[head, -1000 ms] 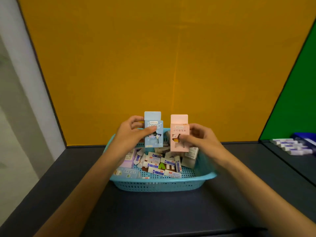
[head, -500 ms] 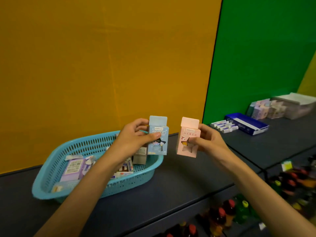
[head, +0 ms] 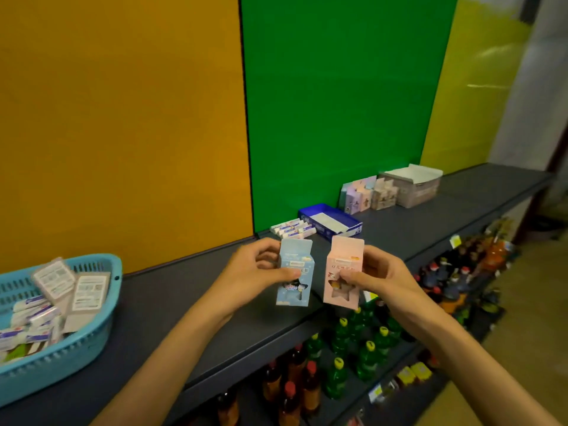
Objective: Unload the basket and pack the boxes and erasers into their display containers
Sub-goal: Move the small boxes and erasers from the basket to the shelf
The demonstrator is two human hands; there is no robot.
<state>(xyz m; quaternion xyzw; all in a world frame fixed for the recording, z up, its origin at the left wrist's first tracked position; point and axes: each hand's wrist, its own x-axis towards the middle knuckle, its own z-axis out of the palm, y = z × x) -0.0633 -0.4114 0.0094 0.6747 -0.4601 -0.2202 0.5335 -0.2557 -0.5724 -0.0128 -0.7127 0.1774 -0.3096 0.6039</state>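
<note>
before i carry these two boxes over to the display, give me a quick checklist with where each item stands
1. Left hand grips the blue box: ok, thumb on its front, fingers behind.
2. Right hand grips the pink box: ok, thumb across the star window.
3. Both boxes upright and apart: ok, a gap shows between them.
4. Target in sight: ok, matching pastel boxes stand on the shelf beside the grey carton.
5. Room in that row for two more: cannot tell from here.
6. Path along the shelf: ok, only the blue tray and loose erasers lie near the wall.
</note>
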